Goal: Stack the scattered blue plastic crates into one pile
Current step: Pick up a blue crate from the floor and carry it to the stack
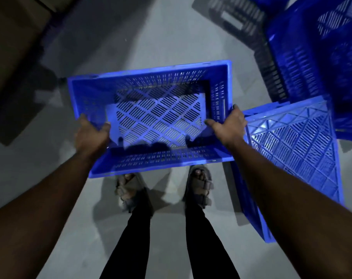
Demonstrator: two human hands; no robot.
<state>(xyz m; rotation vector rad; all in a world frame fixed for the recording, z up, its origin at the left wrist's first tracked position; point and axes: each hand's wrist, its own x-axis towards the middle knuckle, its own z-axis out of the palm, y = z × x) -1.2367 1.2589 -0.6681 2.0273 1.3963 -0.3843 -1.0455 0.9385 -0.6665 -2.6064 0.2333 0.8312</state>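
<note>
Left hand (91, 130): grips the left side wall of the held crate (151, 117), thumb hooked over the rim to the inside, remaining fingers hidden on the outer face. Right hand (228, 122): grips the right side wall of the same crate, thumb inside, fingers wrapped over the rim toward the outside. Both forearms extend from the lower corners of the frame.

The held crate is blue, perforated, open side up, at frame centre, above the grey floor (151, 37). It contains nothing; the slotted diamond-pattern base is visible throughout. Its near wall sits directly above the person's sandalled feet (200, 184).

Just right of the right hand, an overturned crate (292, 150) lies base uppermost, its ribbed underside exposed, tilted toward the lower right. At upper right, a third crate (316, 49) stands open side toward the camera; its interior shows no contents. A further blue edge (348, 127) appears at the right border; whether it belongs to a separate crate cannot be determined.

A dark shape, blurred, occupies the upper left of the frame.
</note>
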